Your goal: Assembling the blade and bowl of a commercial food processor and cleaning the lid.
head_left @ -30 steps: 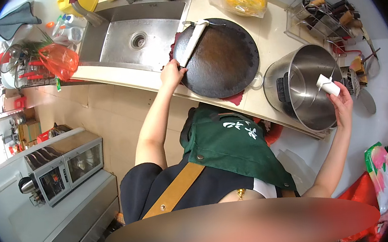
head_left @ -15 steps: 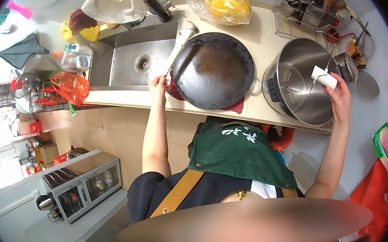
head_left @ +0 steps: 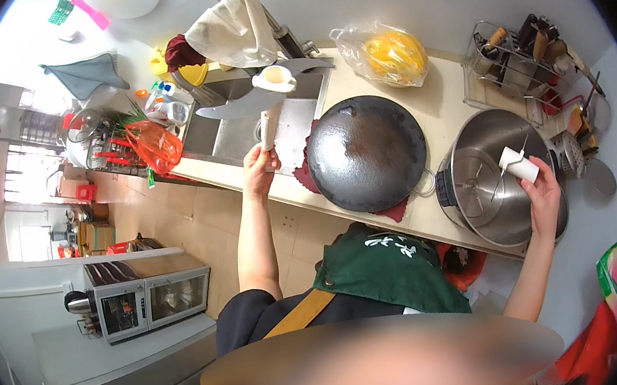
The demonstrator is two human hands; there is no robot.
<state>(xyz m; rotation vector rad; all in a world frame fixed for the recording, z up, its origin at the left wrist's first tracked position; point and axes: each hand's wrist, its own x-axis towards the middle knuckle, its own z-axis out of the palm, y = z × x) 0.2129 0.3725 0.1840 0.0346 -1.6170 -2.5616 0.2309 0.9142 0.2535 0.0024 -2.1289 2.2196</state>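
Left hand [head_left: 259,169] grips a white shaft [head_left: 269,124]; right hand [head_left: 542,187] pinches a white cylinder [head_left: 521,168], a pot [head_left: 466,162] near that hand.

Right here on the cream counter [head_left: 452,91], the dark round pan [head_left: 368,152] lies over a dark red cloth [head_left: 305,175] that pokes out at its left and near edges. A big steel pot [head_left: 466,157] sits just to the pan's right, a clear bag of something yellow [head_left: 392,57] rests behind it, and there's a wire rack [head_left: 477,62] full of utensils beyond it, farther right!
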